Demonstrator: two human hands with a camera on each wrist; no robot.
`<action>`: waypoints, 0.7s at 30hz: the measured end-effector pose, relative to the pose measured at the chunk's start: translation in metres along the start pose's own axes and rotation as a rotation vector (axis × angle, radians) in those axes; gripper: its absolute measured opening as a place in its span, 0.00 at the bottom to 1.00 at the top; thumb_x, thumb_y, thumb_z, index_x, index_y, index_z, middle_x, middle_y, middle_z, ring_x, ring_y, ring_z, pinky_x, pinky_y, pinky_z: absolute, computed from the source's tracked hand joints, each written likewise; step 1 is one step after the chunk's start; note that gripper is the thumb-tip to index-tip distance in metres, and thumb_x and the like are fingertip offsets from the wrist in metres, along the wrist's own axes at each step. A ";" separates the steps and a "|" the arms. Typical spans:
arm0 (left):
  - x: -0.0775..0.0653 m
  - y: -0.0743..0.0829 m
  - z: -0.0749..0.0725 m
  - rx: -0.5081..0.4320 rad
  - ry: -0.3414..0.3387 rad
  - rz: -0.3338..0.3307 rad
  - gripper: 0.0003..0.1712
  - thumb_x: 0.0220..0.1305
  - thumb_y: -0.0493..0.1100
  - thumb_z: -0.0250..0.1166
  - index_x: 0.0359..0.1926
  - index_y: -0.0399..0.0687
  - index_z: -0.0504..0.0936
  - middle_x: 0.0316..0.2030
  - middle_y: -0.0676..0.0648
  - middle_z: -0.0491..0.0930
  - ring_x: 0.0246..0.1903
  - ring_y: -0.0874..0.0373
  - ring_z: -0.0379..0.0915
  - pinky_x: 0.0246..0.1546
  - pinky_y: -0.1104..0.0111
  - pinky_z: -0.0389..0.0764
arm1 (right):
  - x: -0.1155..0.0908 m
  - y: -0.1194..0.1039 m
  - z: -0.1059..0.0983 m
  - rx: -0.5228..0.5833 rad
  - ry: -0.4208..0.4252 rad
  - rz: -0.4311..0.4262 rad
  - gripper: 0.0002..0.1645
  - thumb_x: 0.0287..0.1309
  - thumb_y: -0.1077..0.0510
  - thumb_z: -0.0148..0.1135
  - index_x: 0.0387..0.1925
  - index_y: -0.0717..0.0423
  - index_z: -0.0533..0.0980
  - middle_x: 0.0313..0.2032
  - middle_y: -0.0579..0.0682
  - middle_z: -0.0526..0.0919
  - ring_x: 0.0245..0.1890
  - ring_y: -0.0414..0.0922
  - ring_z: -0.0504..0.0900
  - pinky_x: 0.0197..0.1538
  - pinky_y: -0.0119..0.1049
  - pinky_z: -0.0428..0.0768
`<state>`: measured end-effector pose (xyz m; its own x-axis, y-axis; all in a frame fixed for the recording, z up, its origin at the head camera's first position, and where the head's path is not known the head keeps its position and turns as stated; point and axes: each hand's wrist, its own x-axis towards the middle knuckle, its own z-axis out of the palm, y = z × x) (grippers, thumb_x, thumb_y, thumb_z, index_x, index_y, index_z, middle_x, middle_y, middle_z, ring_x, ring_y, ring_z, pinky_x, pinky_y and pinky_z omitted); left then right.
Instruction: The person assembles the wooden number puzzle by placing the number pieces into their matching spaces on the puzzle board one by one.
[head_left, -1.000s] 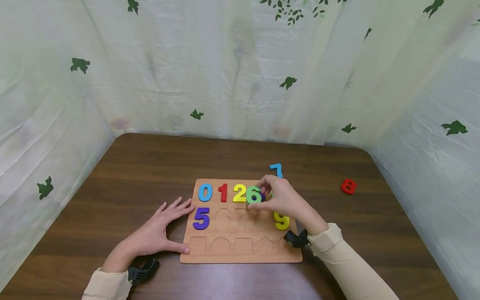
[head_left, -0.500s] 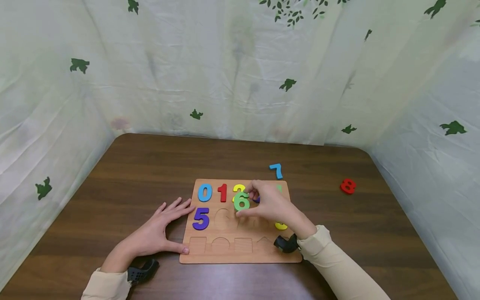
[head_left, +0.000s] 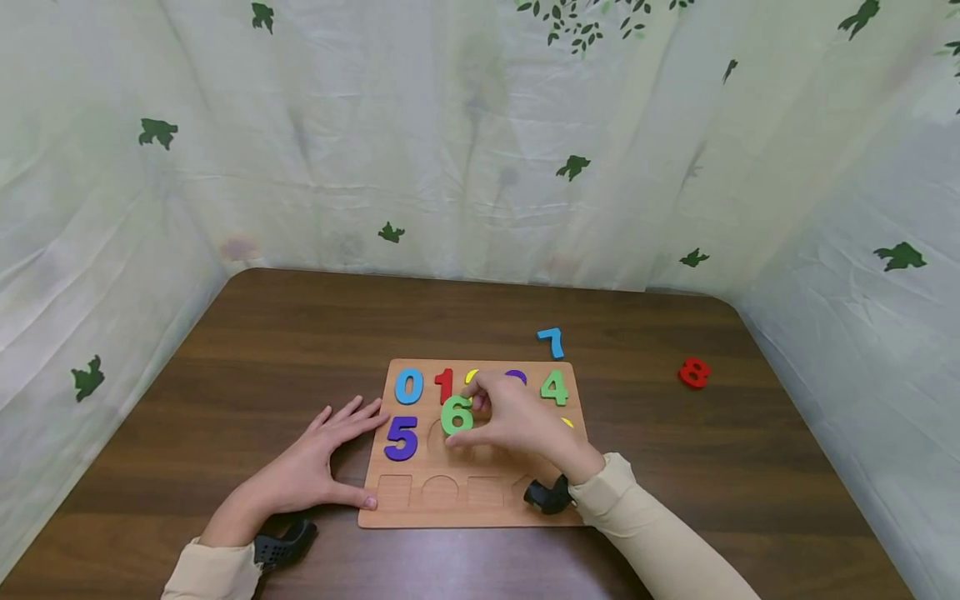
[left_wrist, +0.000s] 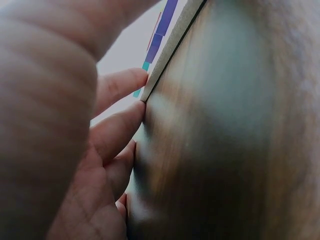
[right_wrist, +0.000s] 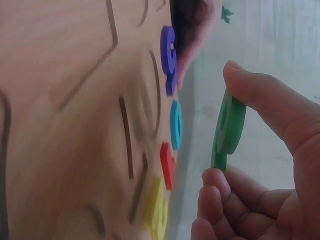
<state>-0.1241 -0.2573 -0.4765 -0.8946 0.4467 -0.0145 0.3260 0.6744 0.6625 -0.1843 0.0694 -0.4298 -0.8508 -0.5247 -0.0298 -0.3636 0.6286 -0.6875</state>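
Note:
A green number 6 is pinched between the thumb and fingers of my right hand. In the right wrist view the green 6 stands clear of the board, held by its edges. Below it lies the wooden puzzle board, with a rounded recess just under the piece. My left hand lies spread at the board's left edge, its thumb and fingertips touching it. Close by on the board sit a purple 5, a blue 0 and a red 1.
A green 4 sits at the board's upper right. My right hand partly covers a yellow 2, a purple piece and a yellow piece. Beyond the board a blue 7 lies on the brown table, with a red 8 farther right.
My right hand has carried the green 6 leftward and slightly nearer, from beside the 2 to above the second row. The green 4 has come into view. My left hand stays still.

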 end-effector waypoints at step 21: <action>0.000 -0.003 -0.001 0.013 0.004 0.019 0.61 0.45 0.71 0.84 0.79 0.60 0.72 0.83 0.43 0.62 0.84 0.29 0.45 0.77 0.24 0.39 | 0.009 -0.009 0.031 0.003 -0.098 0.038 0.34 0.47 0.41 0.89 0.46 0.51 0.76 0.35 0.46 0.79 0.30 0.37 0.73 0.32 0.27 0.73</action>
<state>-0.1257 -0.2595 -0.4781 -0.8894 0.4572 0.0007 0.3468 0.6735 0.6527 -0.1767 0.0412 -0.4468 -0.8228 -0.5540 -0.1269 -0.3302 0.6475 -0.6868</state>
